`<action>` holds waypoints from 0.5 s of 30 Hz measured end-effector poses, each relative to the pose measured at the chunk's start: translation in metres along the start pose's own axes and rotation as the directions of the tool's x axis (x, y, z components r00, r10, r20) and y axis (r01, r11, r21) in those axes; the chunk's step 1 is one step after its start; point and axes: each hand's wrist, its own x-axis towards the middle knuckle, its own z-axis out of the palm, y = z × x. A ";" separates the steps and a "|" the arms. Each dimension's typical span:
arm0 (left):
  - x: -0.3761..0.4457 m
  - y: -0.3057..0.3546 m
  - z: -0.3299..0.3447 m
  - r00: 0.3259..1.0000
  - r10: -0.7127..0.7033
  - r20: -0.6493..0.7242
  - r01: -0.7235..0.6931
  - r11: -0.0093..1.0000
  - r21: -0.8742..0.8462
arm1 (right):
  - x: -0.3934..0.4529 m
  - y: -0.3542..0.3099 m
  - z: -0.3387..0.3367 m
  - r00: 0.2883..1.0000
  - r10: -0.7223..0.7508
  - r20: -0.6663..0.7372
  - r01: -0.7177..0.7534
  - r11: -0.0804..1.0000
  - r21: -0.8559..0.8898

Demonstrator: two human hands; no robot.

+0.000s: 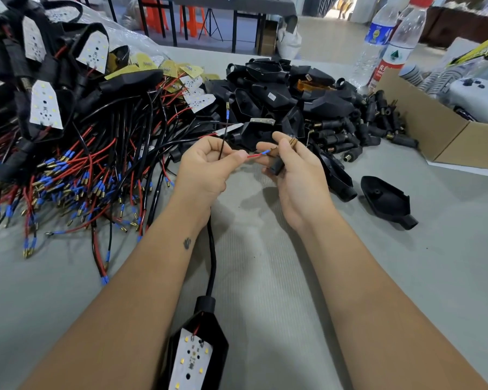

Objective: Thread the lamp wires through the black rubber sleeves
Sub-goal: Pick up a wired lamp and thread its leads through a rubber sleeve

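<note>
I'm holding both forearms out over the grey table mat (265, 277), hands meeting in the middle. My left hand (206, 167) is pinching a thin red wire (254, 156) with a blue-sleeved tip, a black wire (223, 136) rising beside it. My right hand (290, 170) is gripping a short black rubber sleeve (276, 166), just touching that tip. The black lamp housing with its white LED board (195, 358) is lying near me.

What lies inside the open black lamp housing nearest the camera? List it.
Inside the lamp housing sits a white LED board with small yellow LEDs and dark holes. A red wire meets the board's top end. Whatever lies beneath the board is covered, and the frame cuts off the housing's lower end.
</note>
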 end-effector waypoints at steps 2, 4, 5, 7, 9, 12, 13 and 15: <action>0.001 0.000 0.000 1.000 -0.016 -0.008 0.016 1.000 -0.006 | 0.000 0.001 -0.001 0.999 -0.042 -0.008 0.041 0.995 -0.089; 0.002 0.000 -0.001 1.000 -0.011 -0.013 0.011 1.000 -0.015 | 0.000 0.001 -0.002 0.998 -0.057 -0.010 0.056 0.993 -0.107; 0.002 0.000 -0.001 1.000 -0.002 -0.013 0.002 1.000 -0.015 | 0.000 0.001 -0.002 0.998 -0.060 -0.007 0.059 0.995 -0.082; 0.003 -0.001 -0.001 1.000 0.011 -0.012 -0.011 1.000 -0.010 | 0.000 0.000 -0.002 0.998 -0.068 0.001 0.068 0.998 -0.001; 0.003 -0.002 -0.001 1.000 0.014 -0.027 -0.015 1.000 -0.011 | 0.001 0.000 -0.002 0.997 -0.081 0.003 0.081 0.993 0.084; 0.002 -0.002 0.000 0.999 0.009 -0.044 -0.010 1.000 -0.026 | 0.002 0.000 -0.002 0.996 -0.092 -0.007 0.092 0.983 0.159; 0.002 -0.001 0.000 0.999 0.007 -0.041 -0.008 1.000 -0.015 | 0.002 0.000 -0.001 0.996 -0.088 -0.008 0.088 0.981 0.175; 0.001 0.000 0.000 0.999 0.006 -0.034 -0.006 1.000 0.011 | 0.002 0.000 -0.001 0.997 -0.073 -0.008 0.073 0.977 0.202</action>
